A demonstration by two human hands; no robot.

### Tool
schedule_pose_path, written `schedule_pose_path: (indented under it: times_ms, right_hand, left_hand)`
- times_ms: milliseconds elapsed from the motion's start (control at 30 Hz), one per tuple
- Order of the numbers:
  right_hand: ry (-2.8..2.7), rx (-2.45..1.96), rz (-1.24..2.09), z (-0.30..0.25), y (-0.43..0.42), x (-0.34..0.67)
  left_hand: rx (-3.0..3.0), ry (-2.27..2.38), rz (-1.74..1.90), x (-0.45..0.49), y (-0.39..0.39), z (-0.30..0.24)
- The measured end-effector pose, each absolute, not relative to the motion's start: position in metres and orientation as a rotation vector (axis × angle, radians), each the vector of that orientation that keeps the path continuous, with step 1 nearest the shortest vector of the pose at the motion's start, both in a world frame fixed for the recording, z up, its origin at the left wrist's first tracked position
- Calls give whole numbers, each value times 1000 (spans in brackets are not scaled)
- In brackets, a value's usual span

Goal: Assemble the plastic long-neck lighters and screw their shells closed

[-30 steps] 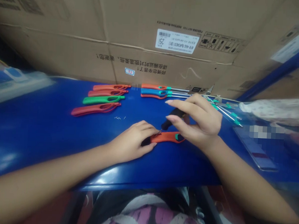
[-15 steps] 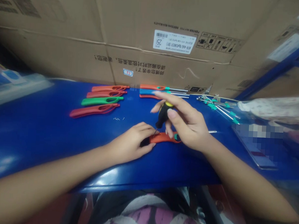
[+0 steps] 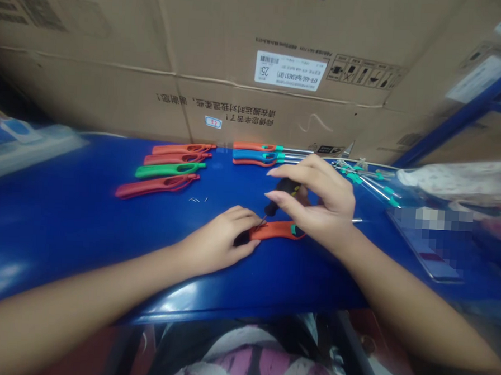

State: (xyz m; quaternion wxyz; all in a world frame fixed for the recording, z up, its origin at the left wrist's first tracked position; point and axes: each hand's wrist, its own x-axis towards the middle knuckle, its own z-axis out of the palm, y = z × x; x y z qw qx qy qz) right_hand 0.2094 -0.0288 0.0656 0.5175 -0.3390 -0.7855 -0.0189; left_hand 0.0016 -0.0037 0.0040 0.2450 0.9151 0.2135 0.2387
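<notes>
Handles counted: four loose shells (image 3: 169,169) at left (three red, one green), three assembled pieces (image 3: 256,154) at rear. One orange handle (image 3: 278,230) lies crosswise on the table (image 3: 64,222), near its front edge, teal end rightward. The left hand (image 3: 220,242) pins its left end with curled fingers. The right hand (image 3: 320,205) grasps one screwdriver (image 3: 284,188), tip angled down-left.

glossy blue table (image 3: 64,222), big cardboard boxes (image 3: 114,63) stacked close behind it filling the backdrop, white barcode label (image 3: 289,70) and upside-down printed characters on one box, blue metal rack post (image 3: 459,117) at right, dim indoor light, soft glare on table's front edge
</notes>
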Motion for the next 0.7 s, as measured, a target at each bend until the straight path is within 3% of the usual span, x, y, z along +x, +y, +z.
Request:
schedule_pose_path:
  times_ms: [67,200,400,567,700]
  right_hand:
    - [-1885,-832,0,65,-27,212]
    - [-1968,-851,431,67,-26,216]
    - [-1888,-842,73,65,-25,217]
    - [-1967,-777,394,70,-30,215]
    - [-1949,-692,25,73,-32,212]
  left_hand:
    - [2493,584,636,2,-4,4]
    - [2488,582,617,2,-4,5]
    - [2486,580,629,2,-3,5]
    - [2499,578,646,2,-4,5]
    - [2502,594,646,2,-4,5]
